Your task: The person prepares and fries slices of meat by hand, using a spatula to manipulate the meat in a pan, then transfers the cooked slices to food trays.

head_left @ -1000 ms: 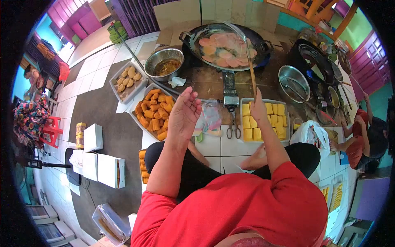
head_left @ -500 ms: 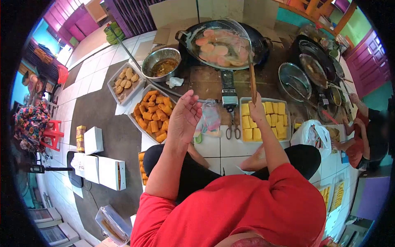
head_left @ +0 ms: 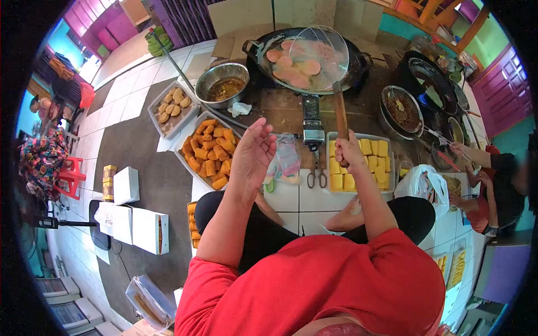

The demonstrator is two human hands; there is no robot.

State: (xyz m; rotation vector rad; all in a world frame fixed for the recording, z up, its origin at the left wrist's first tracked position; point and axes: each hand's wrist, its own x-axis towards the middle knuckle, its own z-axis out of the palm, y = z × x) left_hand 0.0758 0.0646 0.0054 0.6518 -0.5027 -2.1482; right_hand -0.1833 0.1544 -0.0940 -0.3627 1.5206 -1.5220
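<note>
My right hand [head_left: 348, 151] is closed around the wooden handle [head_left: 340, 109] of a wire-mesh skimmer [head_left: 325, 56]. The skimmer's round net lies over the right part of a big black wok [head_left: 269, 73], where several flat pink rounds [head_left: 309, 68] float in oil. My left hand [head_left: 255, 151] is raised palm up, holding nothing, its fingers loosely curled and apart. It is nearest to a tray of orange-brown fried rolls [head_left: 210, 154]. Just below my right hand stands a tub of yellow blocks [head_left: 367, 165].
A metal bowl of brown liquid [head_left: 225, 88], a tray of beige pieces [head_left: 172, 106] and scissors [head_left: 317, 178] lie around the stove [head_left: 312, 120]. To the right, a co-worker's hand [head_left: 458, 149] is by a strainer of brown food [head_left: 402, 109]; a white bag [head_left: 423, 187] stands nearby.
The skimmer has turned and its net now faces flatter over the wok's right side. My right hand has shifted slightly left and down. The co-worker's strainer has moved left from the second wok.
</note>
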